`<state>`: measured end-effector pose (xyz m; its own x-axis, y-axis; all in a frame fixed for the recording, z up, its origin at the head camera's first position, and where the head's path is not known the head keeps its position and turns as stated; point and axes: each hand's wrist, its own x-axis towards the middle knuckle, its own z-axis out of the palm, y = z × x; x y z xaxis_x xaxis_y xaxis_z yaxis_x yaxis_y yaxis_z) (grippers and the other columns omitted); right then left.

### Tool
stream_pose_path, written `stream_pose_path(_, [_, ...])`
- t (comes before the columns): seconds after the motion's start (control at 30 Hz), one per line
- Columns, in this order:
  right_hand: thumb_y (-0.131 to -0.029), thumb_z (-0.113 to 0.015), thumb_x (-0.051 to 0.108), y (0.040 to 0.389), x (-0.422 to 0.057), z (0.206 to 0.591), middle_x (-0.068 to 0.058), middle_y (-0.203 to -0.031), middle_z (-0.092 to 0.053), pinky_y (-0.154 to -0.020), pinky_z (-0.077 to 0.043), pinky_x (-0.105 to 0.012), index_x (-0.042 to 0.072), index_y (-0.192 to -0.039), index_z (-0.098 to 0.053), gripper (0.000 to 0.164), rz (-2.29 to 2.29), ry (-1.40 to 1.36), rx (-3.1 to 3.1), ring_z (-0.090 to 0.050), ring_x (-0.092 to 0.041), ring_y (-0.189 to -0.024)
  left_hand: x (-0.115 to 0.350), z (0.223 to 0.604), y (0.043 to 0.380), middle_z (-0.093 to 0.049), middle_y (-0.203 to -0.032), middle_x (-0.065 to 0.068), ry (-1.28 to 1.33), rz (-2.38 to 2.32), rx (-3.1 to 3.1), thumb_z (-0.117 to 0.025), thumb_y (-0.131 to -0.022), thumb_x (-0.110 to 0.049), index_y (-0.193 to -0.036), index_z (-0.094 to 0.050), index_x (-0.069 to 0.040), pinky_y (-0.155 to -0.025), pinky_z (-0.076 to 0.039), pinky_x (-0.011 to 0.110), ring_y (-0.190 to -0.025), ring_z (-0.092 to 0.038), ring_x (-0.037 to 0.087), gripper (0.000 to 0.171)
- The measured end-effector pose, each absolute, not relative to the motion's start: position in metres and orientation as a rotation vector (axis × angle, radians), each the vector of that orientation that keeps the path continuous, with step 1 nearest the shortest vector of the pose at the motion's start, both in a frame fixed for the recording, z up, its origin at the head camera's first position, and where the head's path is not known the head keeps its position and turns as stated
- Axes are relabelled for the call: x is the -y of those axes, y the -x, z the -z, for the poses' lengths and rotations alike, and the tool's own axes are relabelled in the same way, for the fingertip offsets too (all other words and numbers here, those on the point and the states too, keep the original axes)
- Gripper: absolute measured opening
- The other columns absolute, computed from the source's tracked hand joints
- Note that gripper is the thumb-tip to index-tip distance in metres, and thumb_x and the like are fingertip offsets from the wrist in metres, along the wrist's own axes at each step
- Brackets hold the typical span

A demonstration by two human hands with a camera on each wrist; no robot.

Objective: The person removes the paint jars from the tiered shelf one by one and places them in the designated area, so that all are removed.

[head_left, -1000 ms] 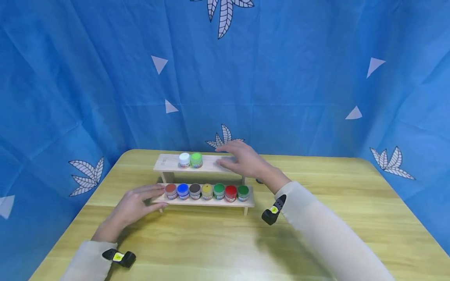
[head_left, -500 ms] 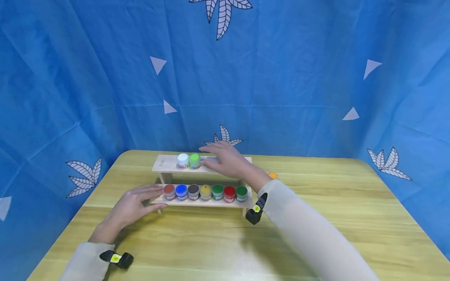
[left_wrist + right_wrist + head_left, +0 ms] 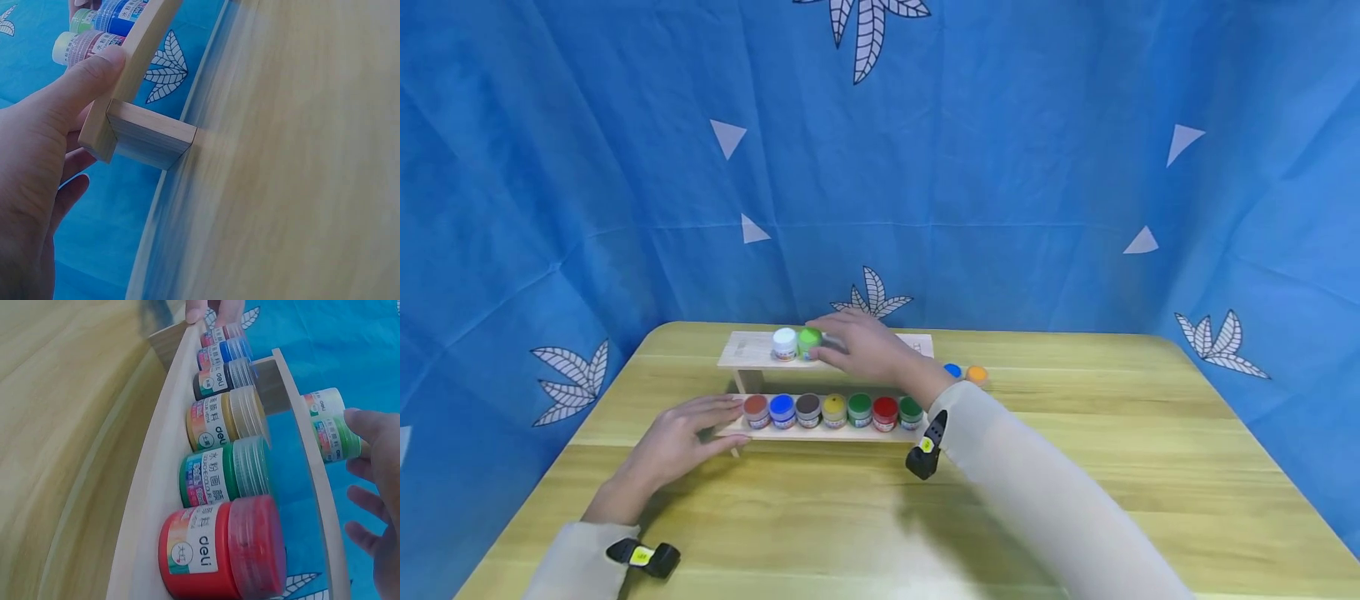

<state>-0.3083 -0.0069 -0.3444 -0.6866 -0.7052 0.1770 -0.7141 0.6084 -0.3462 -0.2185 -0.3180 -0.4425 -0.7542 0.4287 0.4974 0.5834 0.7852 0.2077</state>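
Note:
A two-tier wooden rack stands on the table, carrying a row of paint jars on its lower tier. On the upper tier are a white-lidded jar and a light green paint jar side by side. My right hand pinches the light green jar; in the right wrist view the thumb lies on its lid and the other fingers spread below. At the lower tier's left end, my left hand grips the board, thumb on its front edge and fingers behind, close to the reddish-brown jar.
To the right of the rack, a blue-lidded jar and an orange-lidded jar stand on the table, partly behind the right forearm. A blue leaf-print cloth hangs around the table's back and sides.
My right hand has moved left along the upper tier and taken hold of the light green jar. The blue and orange lids have come into view. My left hand stays at the rack's end.

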Motion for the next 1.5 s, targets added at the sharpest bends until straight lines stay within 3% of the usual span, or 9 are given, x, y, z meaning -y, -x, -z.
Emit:
stream_pose_path(0.4, [-0.098,-0.055,0.05,0.302,0.015,0.343,-0.002,-0.14,-0.055,-0.114,-0.032,-0.043,0.019,-0.138,-0.056,0.051,-0.696,-1.106,2.837,-0.043,-0.024,-0.135,0.318,0.444,0.216,-0.07,-0.117,0.006,0.753,0.497,2.545,-0.083,-0.076,-0.04,-0.11,-0.075,-0.009,-0.092,-0.052,0.051,-0.108,-0.065,0.03,0.047])
stream_pose_path(0.73, [-0.096,-0.059,0.045,0.301,0.016,0.344,0.001,-0.13,-0.063,-0.104,-0.044,-0.037,0.017,-0.137,-0.057,0.05,-0.751,-1.123,2.823,-0.054,-0.019,-0.122,0.317,0.444,0.216,-0.07,-0.116,0.006,0.771,0.503,2.53,-0.083,-0.076,-0.038,-0.11,-0.075,-0.008,-0.091,-0.053,0.051,-0.106,-0.066,0.031,0.046])
stream_pose_path(1.5, [-0.095,-0.065,0.038,0.291,-0.023,0.331,0.004,-0.123,-0.066,-0.104,-0.044,-0.038,0.019,-0.124,-0.067,0.035,-0.775,-1.056,2.721,-0.057,-0.016,-0.118,0.315,0.438,0.215,-0.07,-0.115,0.009,0.779,0.516,2.516,-0.085,-0.074,-0.032,-0.109,-0.075,-0.006,-0.091,-0.053,0.052,-0.105,-0.066,0.033,0.045])
